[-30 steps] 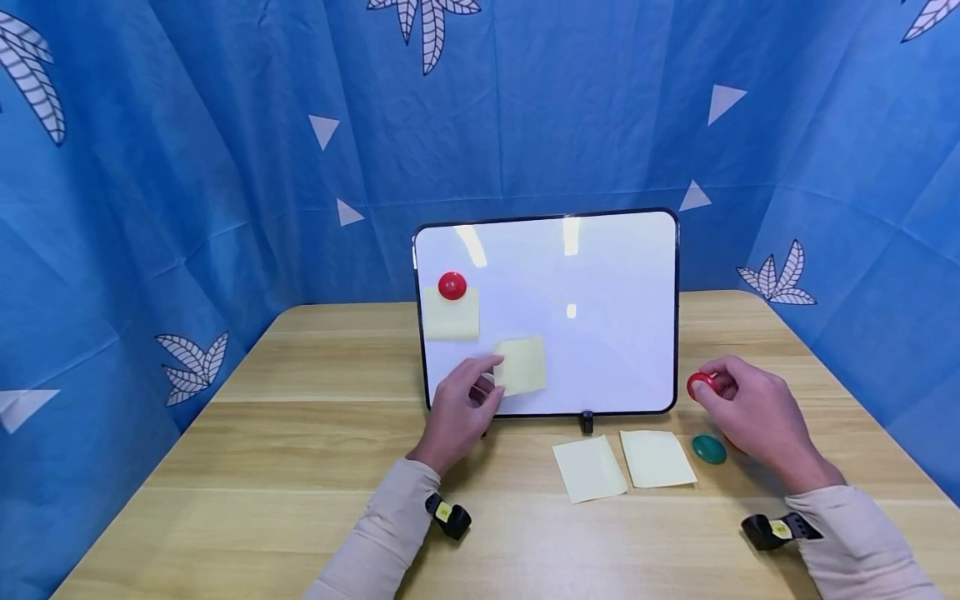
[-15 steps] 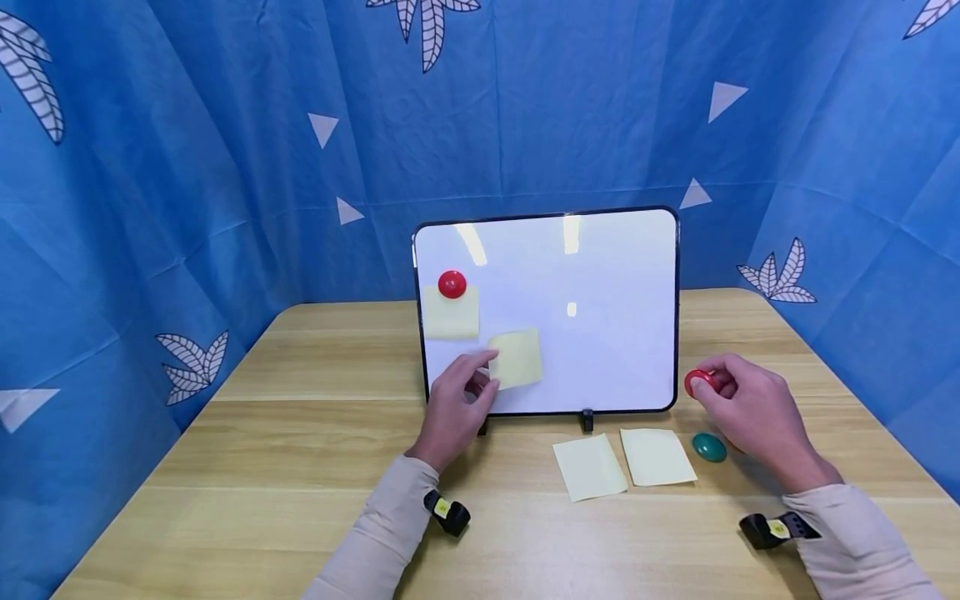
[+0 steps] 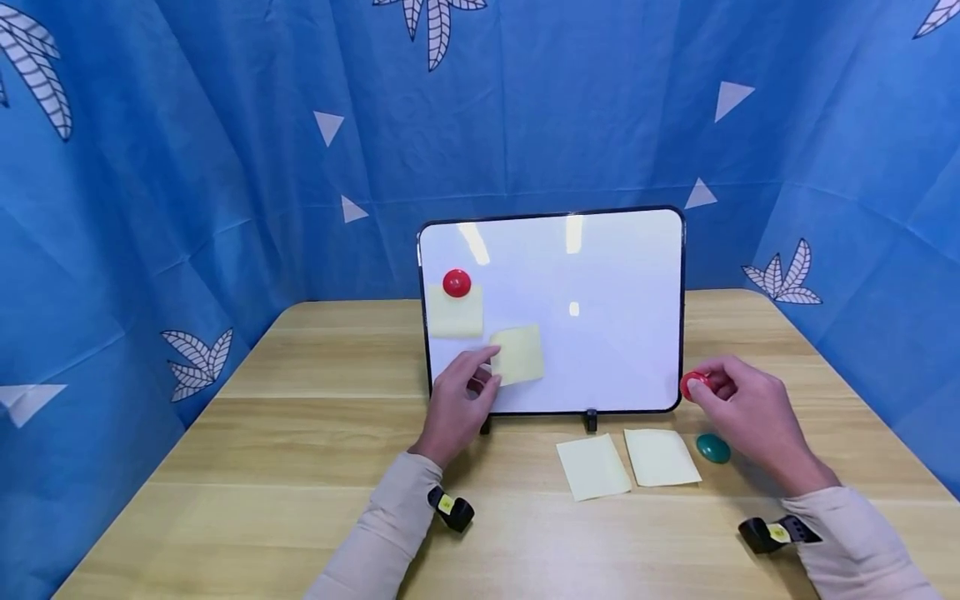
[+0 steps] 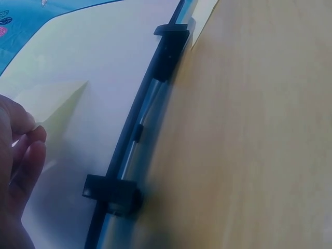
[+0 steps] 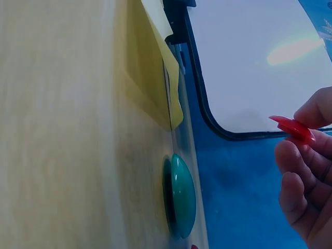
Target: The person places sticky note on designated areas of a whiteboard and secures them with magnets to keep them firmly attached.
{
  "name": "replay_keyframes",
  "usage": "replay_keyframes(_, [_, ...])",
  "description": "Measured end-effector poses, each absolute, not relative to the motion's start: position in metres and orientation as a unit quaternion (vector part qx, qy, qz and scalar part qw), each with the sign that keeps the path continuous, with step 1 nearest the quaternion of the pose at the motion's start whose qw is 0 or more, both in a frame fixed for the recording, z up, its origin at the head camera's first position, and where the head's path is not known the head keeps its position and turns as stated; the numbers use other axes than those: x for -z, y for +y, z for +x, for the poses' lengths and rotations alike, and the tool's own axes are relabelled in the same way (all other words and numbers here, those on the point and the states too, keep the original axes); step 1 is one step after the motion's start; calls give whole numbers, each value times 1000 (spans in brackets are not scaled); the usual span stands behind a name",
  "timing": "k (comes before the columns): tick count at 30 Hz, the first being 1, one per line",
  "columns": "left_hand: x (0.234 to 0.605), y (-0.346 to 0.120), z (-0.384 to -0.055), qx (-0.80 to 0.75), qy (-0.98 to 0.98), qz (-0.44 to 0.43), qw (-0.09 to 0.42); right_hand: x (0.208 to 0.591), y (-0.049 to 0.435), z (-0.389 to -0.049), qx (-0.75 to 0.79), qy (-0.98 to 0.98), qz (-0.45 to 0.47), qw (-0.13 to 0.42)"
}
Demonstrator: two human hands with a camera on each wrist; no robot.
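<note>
My left hand (image 3: 461,404) pinches the left edge of a pale yellow sticky note (image 3: 519,357) against the lower left of a small whiteboard (image 3: 600,333). In the left wrist view the note (image 4: 52,101) tilts out from the board, with a shadow under it. Near the board's lower right corner, my right hand (image 3: 750,408) holds a round red magnet (image 3: 693,385) between thumb and fingers; the right wrist view shows this magnet (image 5: 294,128) edge-on. Higher on the board, another red magnet (image 3: 457,283) sits on the top edge of a second note (image 3: 456,315).
Two more sticky notes, a left one (image 3: 594,468) and a right one (image 3: 662,457), lie on the wooden table (image 3: 262,467) before the board. A green magnet (image 3: 713,448) lies beside them, under the right forearm's side. Black feet (image 3: 591,421) support the board; a blue curtain (image 3: 585,100) hangs behind.
The left hand has brought its note slightly up and to the left on the board. The right hand, still holding the red magnet, has edged left toward the board's corner.
</note>
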State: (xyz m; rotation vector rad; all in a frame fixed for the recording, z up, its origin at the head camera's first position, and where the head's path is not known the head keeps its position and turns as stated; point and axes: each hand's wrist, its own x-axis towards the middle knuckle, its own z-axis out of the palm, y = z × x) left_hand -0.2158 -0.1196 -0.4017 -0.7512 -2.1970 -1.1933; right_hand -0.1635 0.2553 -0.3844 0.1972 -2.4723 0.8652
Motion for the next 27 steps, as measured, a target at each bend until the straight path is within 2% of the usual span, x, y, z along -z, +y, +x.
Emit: replay_keyframes(27, [393,-124,-223,458,-805,-269,265,387,226,-162,-330,-903,133,241])
